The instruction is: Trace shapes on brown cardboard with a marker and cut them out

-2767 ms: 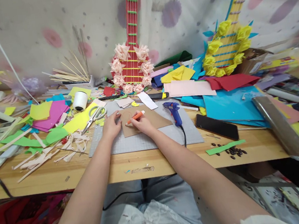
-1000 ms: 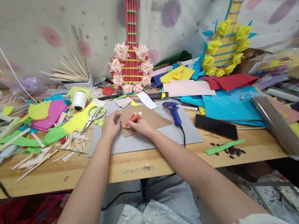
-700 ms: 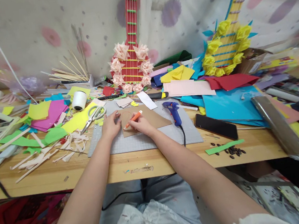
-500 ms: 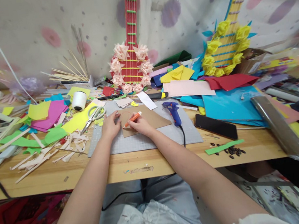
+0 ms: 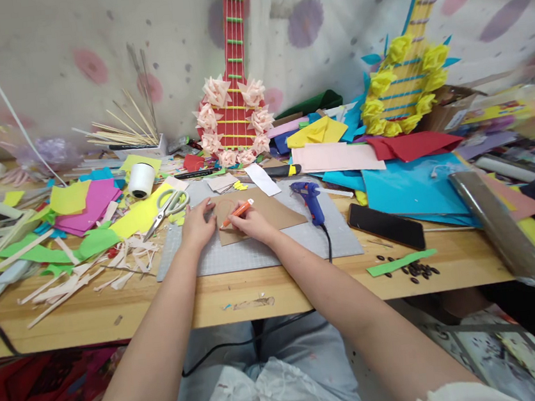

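Note:
A brown piece of cardboard (image 5: 276, 211) lies on the grey cutting mat (image 5: 264, 257), with a faint curved orange line near its upper left. My right hand (image 5: 253, 224) grips an orange marker (image 5: 241, 210), its tip down on the cardboard near the left edge. My left hand (image 5: 197, 226) rests at the cardboard's left edge, thumb and fingers apart and holding nothing. Right of the cardboard, a blue hot glue gun (image 5: 313, 202) lies on the mat. Scissors (image 5: 169, 207) with green-grey handles lie left of the mat.
A black phone (image 5: 386, 227), dark beads (image 5: 418, 269) and a green strip (image 5: 403, 263) lie to the right. Paper scraps (image 5: 124, 260) spread at left. Behind stand a red paper guitar (image 5: 234, 124) with pink flowers and a yellow one (image 5: 402, 92). The glue gun's cord crosses the front edge.
Almost nothing differs. Both hands, the marker and the cardboard look to be in practically the same place.

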Available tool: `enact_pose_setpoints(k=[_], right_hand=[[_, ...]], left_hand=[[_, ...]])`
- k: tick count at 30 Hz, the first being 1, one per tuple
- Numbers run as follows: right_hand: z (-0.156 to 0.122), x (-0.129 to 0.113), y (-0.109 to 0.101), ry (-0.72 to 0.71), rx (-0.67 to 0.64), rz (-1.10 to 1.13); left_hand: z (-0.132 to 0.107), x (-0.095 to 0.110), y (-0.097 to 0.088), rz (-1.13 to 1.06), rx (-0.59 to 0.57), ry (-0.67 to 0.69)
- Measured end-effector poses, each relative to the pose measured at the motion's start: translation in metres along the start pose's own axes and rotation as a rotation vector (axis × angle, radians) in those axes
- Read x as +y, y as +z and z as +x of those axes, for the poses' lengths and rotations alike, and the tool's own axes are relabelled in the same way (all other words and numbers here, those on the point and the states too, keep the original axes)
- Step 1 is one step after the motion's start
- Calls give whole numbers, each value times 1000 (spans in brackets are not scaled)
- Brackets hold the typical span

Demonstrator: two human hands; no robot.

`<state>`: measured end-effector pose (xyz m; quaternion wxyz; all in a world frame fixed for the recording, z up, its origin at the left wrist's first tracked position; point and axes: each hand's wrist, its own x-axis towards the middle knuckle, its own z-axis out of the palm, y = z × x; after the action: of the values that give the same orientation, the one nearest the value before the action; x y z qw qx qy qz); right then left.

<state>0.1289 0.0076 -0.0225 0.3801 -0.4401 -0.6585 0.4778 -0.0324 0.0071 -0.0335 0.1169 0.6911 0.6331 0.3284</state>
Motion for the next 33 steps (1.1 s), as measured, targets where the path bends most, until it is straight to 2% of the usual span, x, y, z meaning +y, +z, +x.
enact_pose_setpoints(k=[5, 8, 14, 19, 22, 29, 33], right_hand=[[-1, -2, -2, 10, -55, 11], [-1, -4, -4, 32, -62, 131], [4, -10, -16, 128, 179, 641], [11, -7, -33, 232, 235, 1014], [13, -7, -37, 271, 213, 1129], [13, -7, -40, 314, 172, 1251], [14, -5, -40, 313, 148, 1282]], left_hand=[[0, 0, 0, 2, 2, 0], [0, 1, -1, 3, 1, -3], [0, 3, -2, 6, 4, 0], [0, 2, -1, -21, 24, -3], [-1, 2, -2, -78, 79, -28], [-9, 11, -11, -184, 330, -95], [-8, 10, -11, -214, 388, -74]])
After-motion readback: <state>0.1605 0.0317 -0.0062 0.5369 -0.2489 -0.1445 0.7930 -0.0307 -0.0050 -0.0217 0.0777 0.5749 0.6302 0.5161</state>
